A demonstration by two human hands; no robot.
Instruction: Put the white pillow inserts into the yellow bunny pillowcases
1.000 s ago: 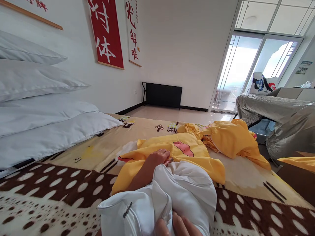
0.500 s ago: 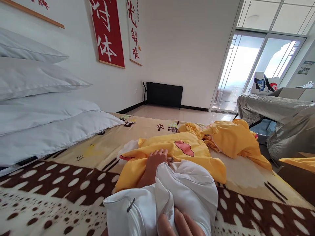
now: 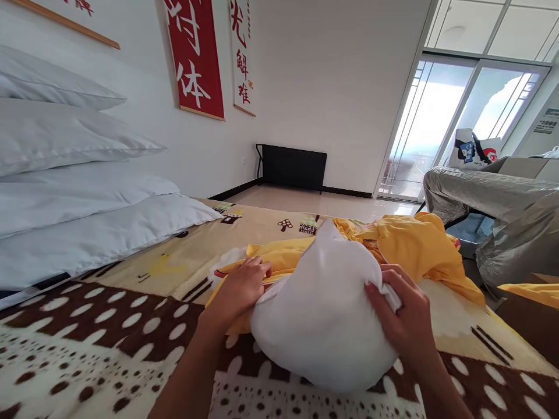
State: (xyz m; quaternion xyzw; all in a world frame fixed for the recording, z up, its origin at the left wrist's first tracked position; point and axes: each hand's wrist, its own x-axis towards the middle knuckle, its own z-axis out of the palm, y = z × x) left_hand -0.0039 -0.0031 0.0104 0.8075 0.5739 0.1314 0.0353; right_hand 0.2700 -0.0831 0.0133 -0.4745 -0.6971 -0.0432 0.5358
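A white pillow, bunched and rounded, stands in front of me over a yellow pillowcase with pinkish print. My left hand is closed at the pillowcase's near edge, beside the pillow's left side. Its fingertips are partly hidden in the cloth folds. My right hand pinches a gathered fold on the pillow's right side between thumb and fingers. The pillow covers much of the pillowcase, so I cannot tell how far it sits inside the opening.
Several white pillows are stacked at the left. More crumpled yellow cloth lies on the patterned blanket to the right. A cardboard box with yellow fabric and a silver-covered object stand at the right.
The pillow has swung up and forward over the pillowcase. My right hand has moved from its near end to its right side. The left hand has shifted left, still at the pillowcase.
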